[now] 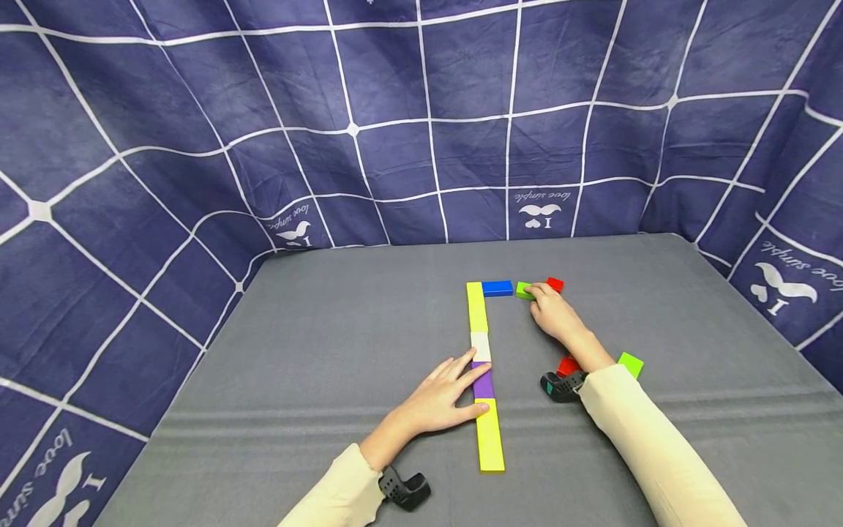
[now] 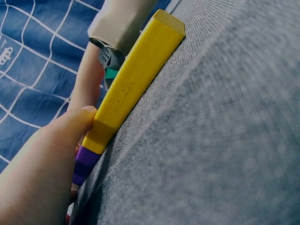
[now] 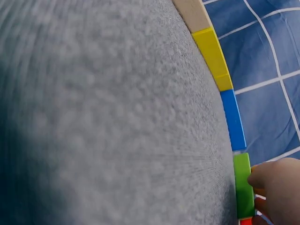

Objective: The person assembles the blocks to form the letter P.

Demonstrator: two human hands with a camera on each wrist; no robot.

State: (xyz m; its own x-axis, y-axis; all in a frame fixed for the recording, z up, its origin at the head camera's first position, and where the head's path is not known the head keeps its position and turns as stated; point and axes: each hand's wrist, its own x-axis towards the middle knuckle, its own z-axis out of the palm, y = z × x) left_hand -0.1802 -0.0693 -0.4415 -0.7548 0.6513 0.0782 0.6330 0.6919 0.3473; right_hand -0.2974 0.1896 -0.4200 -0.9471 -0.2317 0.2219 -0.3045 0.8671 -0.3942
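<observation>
A straight row of blocks runs away from me in the head view: a yellow block (image 1: 490, 443), a purple block (image 1: 484, 385), a white block (image 1: 481, 342) and another yellow block (image 1: 477, 307). My left hand (image 1: 435, 401) rests along this row with fingers spread, its thumb on the near yellow block. A blue block (image 1: 497, 288) extends rightward from the row's far end. Just right of it, with a small gap, my right hand (image 1: 555, 313) pinches a green block (image 3: 242, 185). Behind those fingers, a red block (image 1: 556, 284) is partly hidden.
Under the right forearm lies another red block (image 1: 566, 365), partly covered. A second green block (image 1: 631, 364) shows beyond the right sleeve. The grey cloth surface (image 1: 316, 366) has low creases across its front. Blue curtains (image 1: 395, 161) with white grid lines enclose the back and sides.
</observation>
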